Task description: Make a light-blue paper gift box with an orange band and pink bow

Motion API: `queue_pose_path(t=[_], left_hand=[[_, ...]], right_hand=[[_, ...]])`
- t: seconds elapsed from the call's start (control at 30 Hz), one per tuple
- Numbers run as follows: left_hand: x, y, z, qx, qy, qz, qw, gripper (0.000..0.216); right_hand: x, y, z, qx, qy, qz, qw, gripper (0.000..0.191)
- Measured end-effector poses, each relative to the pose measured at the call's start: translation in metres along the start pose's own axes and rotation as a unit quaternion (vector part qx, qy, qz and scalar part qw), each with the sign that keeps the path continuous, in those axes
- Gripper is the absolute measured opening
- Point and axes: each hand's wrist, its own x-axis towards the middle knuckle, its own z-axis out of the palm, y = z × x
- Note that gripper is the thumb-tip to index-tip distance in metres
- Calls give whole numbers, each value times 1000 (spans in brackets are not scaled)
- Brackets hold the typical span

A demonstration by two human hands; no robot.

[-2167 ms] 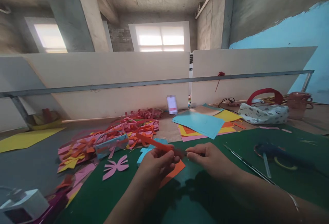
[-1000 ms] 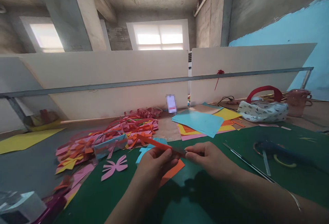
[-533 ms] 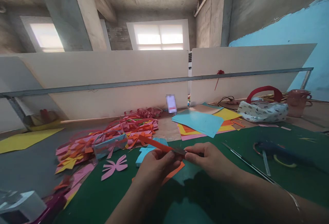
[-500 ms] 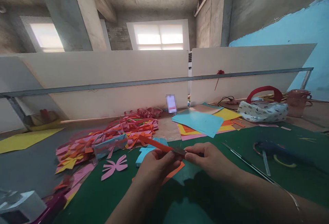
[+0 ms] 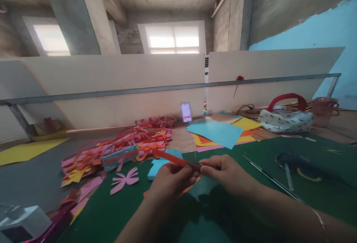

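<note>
My left hand [image 5: 170, 182] is closed in a pinch on a long red-orange paper strip [image 5: 167, 156] that points up and to the left. My right hand [image 5: 226, 172] is closed too, gripping the strip's dark right end just beside the left fingertips. Both hands hover over a green cutting mat [image 5: 251, 206]. An orange paper piece [image 5: 192, 188] lies flat on the mat beneath the hands. A light blue paper cut-out [image 5: 157, 164] rests just beyond my left hand.
A heap of pink, orange and red paper cut-outs [image 5: 111, 150] lies left. A pink flower-like cut-out [image 5: 125, 180] sits near it. Stacked coloured sheets [image 5: 220, 133] lie behind. Scissors [image 5: 298, 163], a thin metal rod [image 5: 267, 178], a patterned bag [image 5: 286, 118] and a pink cup [image 5: 323, 111] stand right.
The hands have stayed almost in place, holding the strip. My left hand has shifted slightly forward, covering more of the orange piece beneath.
</note>
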Motion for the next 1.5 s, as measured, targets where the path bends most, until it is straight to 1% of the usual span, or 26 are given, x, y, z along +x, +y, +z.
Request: queue_pose_path(t=[0.2,0.37,0.47,0.6,0.7,0.93,1.03,1.2,1.33,1.5], left_hand=[[0,-1,1,-6,-5,-6,1000,12],[-3,6,-3,-8,41,19,999,16],[-5,11,-6,-8,60,38,997,12],[-3,12,-6,-9,59,29,998,5],[-2,10,-4,-16,67,23,997,6],[-6,11,-1,-4,63,12,998,4],[-7,11,-1,-6,58,11,998,6],[-7,10,-2,-7,53,13,998,5],[-6,9,-2,-7,61,11,998,4],[-4,9,1,4,47,0,999,6]], right_hand=[[0,-1,0,-4,6,-1,1000,29],[0,-1,-4,-13,26,28,999,29],[0,-1,-6,-9,32,40,999,29],[0,-1,-4,17,19,28,999,30],[-1,-1,-2,30,20,25,999,30],[-1,-2,-3,9,5,43,999,29],[0,-2,-4,5,-3,38,999,28],[0,-1,-3,-6,4,34,999,29],[-1,-1,-2,3,8,26,1000,28],[-1,-1,-2,12,-5,25,1000,28]])
